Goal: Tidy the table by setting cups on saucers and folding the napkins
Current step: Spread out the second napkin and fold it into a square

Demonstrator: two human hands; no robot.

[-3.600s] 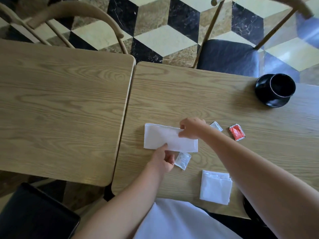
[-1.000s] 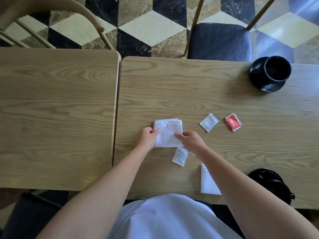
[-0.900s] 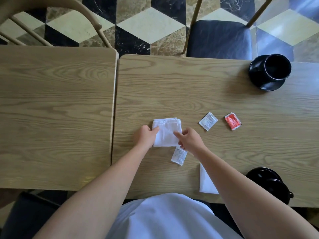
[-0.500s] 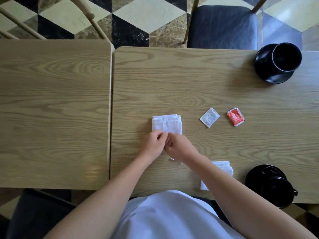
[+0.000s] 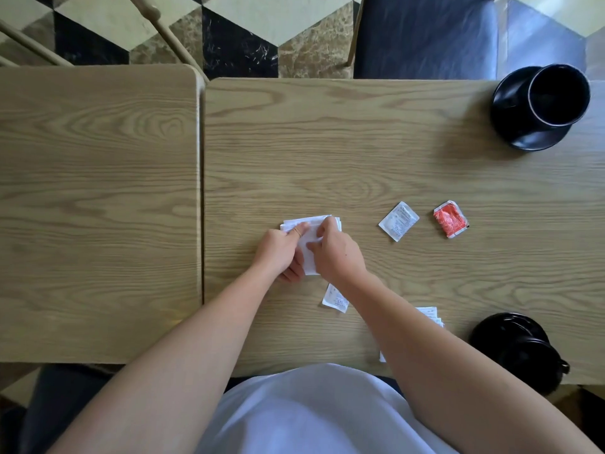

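Observation:
A white napkin (image 5: 309, 235), folded to a small square, lies on the right table (image 5: 327, 152) near its middle. My left hand (image 5: 281, 253) presses its left side with a finger on top. My right hand (image 5: 334, 253) covers its right side and pinches the far edge. A second folded napkin (image 5: 432, 316) lies near the front edge, mostly hidden under my right forearm. A black cup (image 5: 556, 96) stands on a black saucer (image 5: 523, 139) at the far right. Another black cup on a saucer (image 5: 517, 345) sits at the near right edge.
A white sachet (image 5: 398, 221) and a red sachet (image 5: 450, 219) lie right of the napkin; another white sachet (image 5: 334, 298) lies just below my right hand. A second wooden table (image 5: 98, 208) adjoins on the left. A dark-cushioned chair (image 5: 425, 34) stands beyond the far edge.
The long napkin strip was folded into a small square. Both hands then closed together over its near edge and now rest on top of it, further up.

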